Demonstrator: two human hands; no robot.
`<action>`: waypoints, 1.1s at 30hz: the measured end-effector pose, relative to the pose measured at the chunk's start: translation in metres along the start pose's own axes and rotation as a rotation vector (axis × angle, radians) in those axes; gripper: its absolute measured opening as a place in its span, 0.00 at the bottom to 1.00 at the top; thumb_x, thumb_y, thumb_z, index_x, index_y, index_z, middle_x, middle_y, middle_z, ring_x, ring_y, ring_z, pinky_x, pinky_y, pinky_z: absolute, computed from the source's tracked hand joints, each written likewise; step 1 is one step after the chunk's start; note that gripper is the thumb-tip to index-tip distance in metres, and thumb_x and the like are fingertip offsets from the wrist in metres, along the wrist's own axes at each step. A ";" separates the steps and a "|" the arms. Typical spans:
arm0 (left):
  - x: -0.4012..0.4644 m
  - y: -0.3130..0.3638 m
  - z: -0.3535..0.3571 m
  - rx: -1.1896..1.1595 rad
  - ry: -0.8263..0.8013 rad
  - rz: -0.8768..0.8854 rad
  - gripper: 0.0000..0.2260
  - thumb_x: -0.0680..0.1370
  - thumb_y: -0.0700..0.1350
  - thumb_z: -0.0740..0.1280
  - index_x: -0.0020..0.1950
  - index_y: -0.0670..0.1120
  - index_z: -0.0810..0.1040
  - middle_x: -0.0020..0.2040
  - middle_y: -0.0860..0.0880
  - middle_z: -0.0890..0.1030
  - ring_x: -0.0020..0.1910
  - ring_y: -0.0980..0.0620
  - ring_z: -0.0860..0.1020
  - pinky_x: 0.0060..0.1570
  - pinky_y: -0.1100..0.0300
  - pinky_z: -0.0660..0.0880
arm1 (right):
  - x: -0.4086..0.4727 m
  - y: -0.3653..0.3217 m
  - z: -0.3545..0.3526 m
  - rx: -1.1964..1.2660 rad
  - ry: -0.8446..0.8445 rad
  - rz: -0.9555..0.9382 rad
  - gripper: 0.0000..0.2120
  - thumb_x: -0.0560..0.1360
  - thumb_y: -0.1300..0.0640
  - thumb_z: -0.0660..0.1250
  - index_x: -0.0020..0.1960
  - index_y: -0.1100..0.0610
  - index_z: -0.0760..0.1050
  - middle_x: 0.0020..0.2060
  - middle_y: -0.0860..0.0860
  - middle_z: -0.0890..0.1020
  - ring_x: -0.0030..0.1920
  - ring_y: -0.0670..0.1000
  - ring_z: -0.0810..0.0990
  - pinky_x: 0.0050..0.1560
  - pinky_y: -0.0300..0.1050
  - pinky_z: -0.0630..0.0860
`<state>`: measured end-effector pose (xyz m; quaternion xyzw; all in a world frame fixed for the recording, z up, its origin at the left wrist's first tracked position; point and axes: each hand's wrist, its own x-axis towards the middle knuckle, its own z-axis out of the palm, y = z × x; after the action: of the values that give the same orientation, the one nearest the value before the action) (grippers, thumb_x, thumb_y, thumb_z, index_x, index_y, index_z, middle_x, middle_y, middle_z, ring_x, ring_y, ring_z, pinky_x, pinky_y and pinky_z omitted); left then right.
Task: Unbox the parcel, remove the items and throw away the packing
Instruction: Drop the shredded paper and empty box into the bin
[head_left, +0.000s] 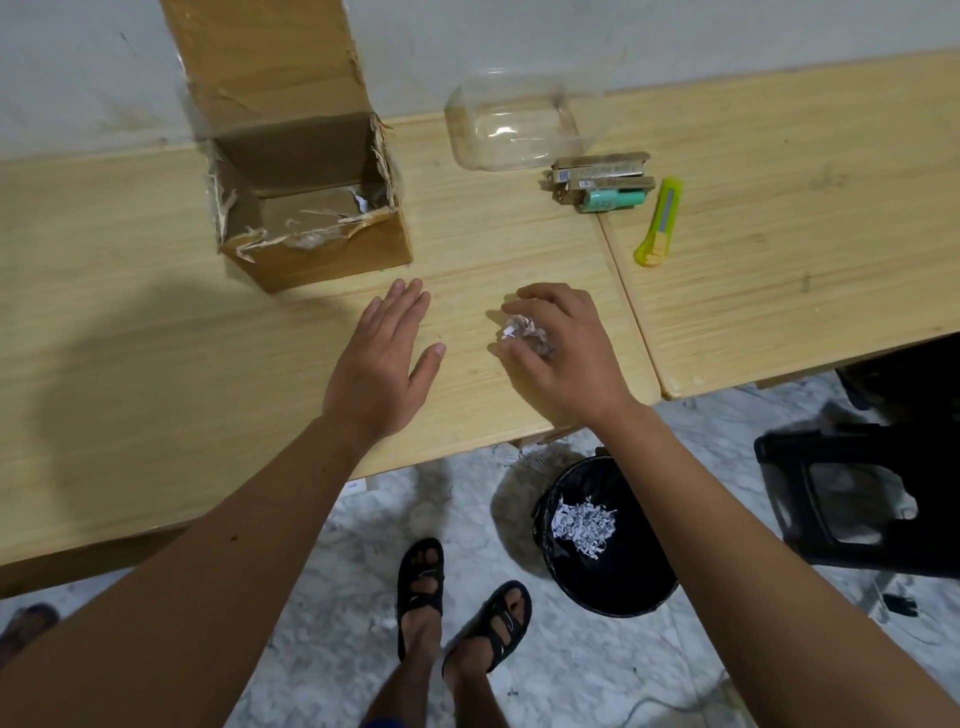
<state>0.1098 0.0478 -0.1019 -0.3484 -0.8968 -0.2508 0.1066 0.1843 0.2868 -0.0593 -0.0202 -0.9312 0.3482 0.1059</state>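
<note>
The opened cardboard parcel box (317, 228) stands on the wooden table (130, 322) at the back left, its torn flap up against the wall. My right hand (563, 348) curls round a small wad of shredded white packing paper (519, 330) on the table. My left hand (382, 364) lies flat with straight fingers beside it, holding nothing. The removed items, small gold boxes and a teal tube (605, 182), lie at the back next to a clear plastic container (514, 130).
A yellow-green utility knife (658, 223) lies on the adjoining table. A black bin (602, 535) with shredded paper inside stands on the marble floor below the table edge. A black stool (857, 499) is at the right. My sandalled feet (457, 608) stand by the bin.
</note>
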 end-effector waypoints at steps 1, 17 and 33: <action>0.000 0.000 0.000 -0.001 0.001 0.001 0.25 0.85 0.47 0.65 0.77 0.34 0.69 0.78 0.38 0.69 0.81 0.41 0.64 0.78 0.41 0.63 | 0.001 0.002 -0.004 0.028 -0.032 0.023 0.22 0.75 0.48 0.74 0.67 0.51 0.78 0.68 0.48 0.75 0.68 0.52 0.70 0.66 0.45 0.70; 0.002 0.005 -0.003 0.011 -0.076 -0.040 0.25 0.85 0.48 0.63 0.78 0.35 0.67 0.79 0.38 0.68 0.82 0.42 0.62 0.80 0.43 0.59 | -0.014 0.030 -0.028 -0.140 -0.304 -0.237 0.14 0.75 0.63 0.73 0.60 0.58 0.84 0.59 0.55 0.80 0.55 0.59 0.77 0.54 0.50 0.77; 0.040 0.122 0.040 -0.220 -0.308 0.036 0.23 0.85 0.43 0.61 0.80 0.39 0.66 0.79 0.42 0.68 0.82 0.46 0.59 0.83 0.49 0.52 | -0.115 0.062 -0.085 -0.167 -0.097 0.052 0.05 0.77 0.63 0.73 0.52 0.61 0.85 0.48 0.54 0.84 0.50 0.50 0.79 0.49 0.29 0.72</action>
<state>0.1624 0.1690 -0.0752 -0.4081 -0.8633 -0.2894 -0.0661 0.3125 0.3757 -0.0589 -0.0363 -0.9602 0.2726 0.0497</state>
